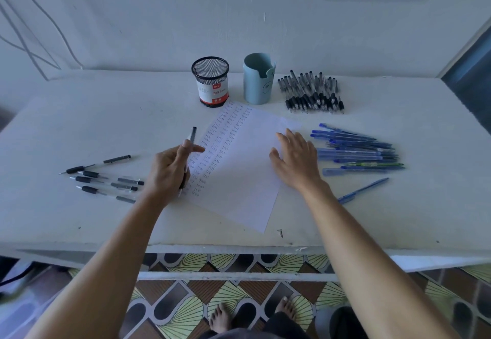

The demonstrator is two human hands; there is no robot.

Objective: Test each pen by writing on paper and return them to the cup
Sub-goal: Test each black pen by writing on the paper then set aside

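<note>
Black pen (193, 134) in left hand (167, 171)

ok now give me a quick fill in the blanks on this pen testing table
1. The left hand grips a clear pen with a ____ cap.
2. The white sheet of paper under the right hand bears columns of the handwritten word ____.
3. The black wire mesh cup stands to the ____ of the pale blue plastic cup.
4. The pile of capped pens nearest the right hand is ____ in colour.
Missing words: black; test; left; blue.
</note>
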